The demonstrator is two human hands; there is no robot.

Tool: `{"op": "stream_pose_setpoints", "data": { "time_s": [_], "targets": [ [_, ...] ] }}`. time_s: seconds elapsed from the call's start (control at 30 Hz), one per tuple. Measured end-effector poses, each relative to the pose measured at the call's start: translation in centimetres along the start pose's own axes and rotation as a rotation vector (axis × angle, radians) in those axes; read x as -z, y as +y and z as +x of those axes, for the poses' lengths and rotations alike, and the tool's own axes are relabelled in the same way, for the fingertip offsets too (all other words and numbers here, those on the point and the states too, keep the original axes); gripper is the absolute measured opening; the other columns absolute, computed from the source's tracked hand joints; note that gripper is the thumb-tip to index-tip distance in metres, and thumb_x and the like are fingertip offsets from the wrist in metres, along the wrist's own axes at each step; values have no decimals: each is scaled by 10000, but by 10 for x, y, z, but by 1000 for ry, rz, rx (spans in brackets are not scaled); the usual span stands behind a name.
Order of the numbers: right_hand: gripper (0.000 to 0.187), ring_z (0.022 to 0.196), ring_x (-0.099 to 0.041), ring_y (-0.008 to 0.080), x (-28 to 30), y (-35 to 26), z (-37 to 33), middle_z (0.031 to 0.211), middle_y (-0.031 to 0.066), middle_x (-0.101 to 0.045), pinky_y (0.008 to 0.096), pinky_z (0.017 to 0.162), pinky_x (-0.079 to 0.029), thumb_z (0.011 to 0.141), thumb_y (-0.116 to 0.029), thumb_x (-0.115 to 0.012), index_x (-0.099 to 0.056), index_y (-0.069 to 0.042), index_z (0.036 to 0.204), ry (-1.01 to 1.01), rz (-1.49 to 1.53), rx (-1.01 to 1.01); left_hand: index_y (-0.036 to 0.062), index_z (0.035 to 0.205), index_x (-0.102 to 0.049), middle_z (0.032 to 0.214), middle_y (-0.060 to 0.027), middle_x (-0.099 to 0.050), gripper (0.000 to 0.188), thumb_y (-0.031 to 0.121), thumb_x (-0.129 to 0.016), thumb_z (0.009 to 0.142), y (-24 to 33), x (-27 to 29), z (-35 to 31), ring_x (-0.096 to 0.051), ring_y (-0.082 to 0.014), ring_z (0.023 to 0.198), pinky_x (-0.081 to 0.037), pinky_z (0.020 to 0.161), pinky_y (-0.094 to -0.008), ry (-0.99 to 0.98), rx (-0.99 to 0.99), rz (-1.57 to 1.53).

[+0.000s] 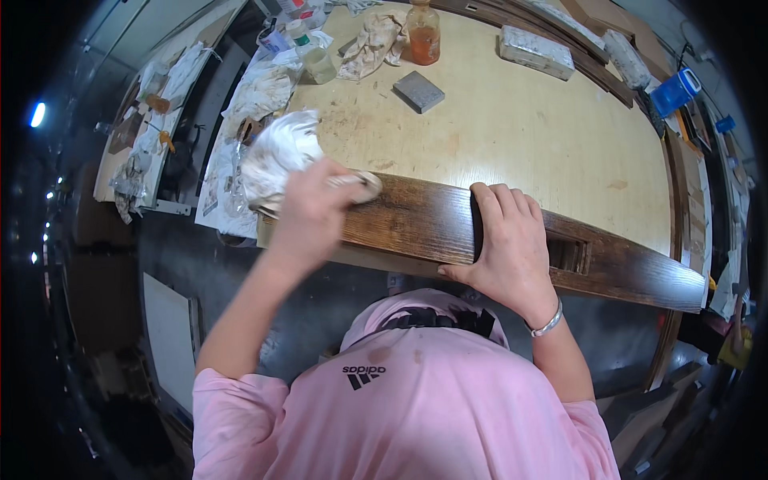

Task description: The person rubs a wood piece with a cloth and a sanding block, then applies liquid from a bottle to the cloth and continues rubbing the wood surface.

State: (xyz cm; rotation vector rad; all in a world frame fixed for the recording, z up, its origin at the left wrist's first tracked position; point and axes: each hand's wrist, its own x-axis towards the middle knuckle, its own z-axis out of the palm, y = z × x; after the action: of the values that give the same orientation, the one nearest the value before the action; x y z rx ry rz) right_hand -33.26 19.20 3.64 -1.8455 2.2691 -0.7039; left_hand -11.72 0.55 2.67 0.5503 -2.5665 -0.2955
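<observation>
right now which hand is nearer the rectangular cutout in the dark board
Right. The right hand lies across the dark board, just left of the cutout; the left hand, holding a white cloth, is farther left along the board.

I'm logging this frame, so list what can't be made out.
All in the head view:
Rag: gripped part hidden by the left hand, itself blurred.
Board: patch beneath the right hand hidden by that hand; underside hidden by its upper face.
Bottle: top cut off by the picture's upper edge.
</observation>
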Motion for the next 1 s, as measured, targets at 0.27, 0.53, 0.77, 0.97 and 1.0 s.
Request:
{"op": "stream_pose_setpoints", "data": {
  "time_s": [0.27, 0.53, 0.77, 0.97, 1.0],
  "targets": [
    [858, 1042, -562, 321, -1, -3, -2, 1062, 148, -589, 412, 978, -426, 514, -299, -936, -548, 13, 1214, 9, -11, -8, 41, 997, -707, 1010, -145, -611, 315, -83, -560, 748, 39, -25, 10, -583, -344, 932, -457, 820, -425, 2, -33, -29],
    [919, 1081, -558, 356, -1, -2, -2, 1118, 143, -587, 435, 1002, -426, 468, -306, -931, -556, -7, 1252, -13, 13, -32, 43, 951, -726, 997, -138, -634, 273, -70, -595, 740, -27, 10, 2, -610, -330, 950, -466, 841, -429, -39, -28, 58],
    [917, 1088, -556, 360, 0, -1, -5, 1122, 147, -586, 436, 1006, -428, 470, -303, -930, -557, -11, 1255, -13, -3, -40, 84, 865, -745, 1018, -66, -689, 208, -26, -631, 731, -55, 37, -19, -620, -285, 925, -467, 817, -399, -124, -173, -47],
    [857, 1060, -566, 324, -5, -7, -2, 1093, 148, -597, 416, 994, -427, 523, -297, -927, -552, 12, 1229, 8, -56, 3, 68, 872, -711, 1037, -53, -675, 225, -32, -625, 690, 5, 10, -5, -617, -281, 929, -446, 795, -389, -147, -327, -124],
    [855, 1061, -565, 327, -4, -4, -4, 1095, 149, -596, 418, 993, -427, 526, -296, -925, -551, 9, 1232, 10, -49, -5, 89, 875, -718, 1018, -33, -676, 218, -19, -619, 714, 7, 12, 0, -615, -259, 903, -442, 784, -385, -168, -347, -128]
  ]
}}
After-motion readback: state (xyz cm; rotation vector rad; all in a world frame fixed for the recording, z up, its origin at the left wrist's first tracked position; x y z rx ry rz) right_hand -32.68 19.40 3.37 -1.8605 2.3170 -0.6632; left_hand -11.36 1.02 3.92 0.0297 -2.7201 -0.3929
